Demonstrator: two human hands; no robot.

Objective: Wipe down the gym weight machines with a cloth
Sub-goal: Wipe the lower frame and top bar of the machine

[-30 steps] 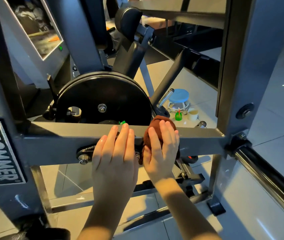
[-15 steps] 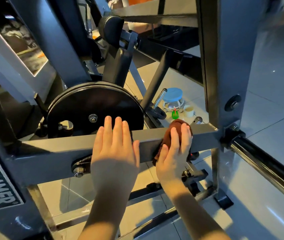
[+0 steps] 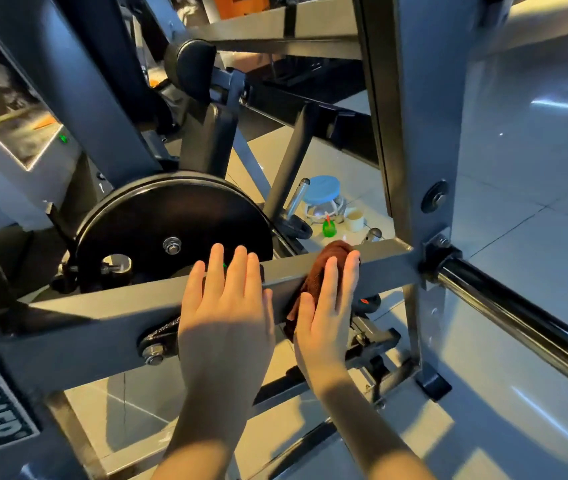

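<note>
The right hand (image 3: 324, 317), fingers straight, is pressing and mostly covering the cloth (image 3: 338, 249) on the crossbar (image 3: 102, 317). The left hand (image 3: 223, 313) is lying flat alongside.

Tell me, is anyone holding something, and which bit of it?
The right hand presses the brown cloth flat against the grey crossbar, covering its middle. The left hand grips nothing.

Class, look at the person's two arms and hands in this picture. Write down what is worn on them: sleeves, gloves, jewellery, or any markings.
Nothing is worn on either one. The left hand and the right hand have no glove, ring or visible marking. Both wrists show no watch or band. The arms are bare, with no sleeve down to the bottom edge of the picture.
</note>
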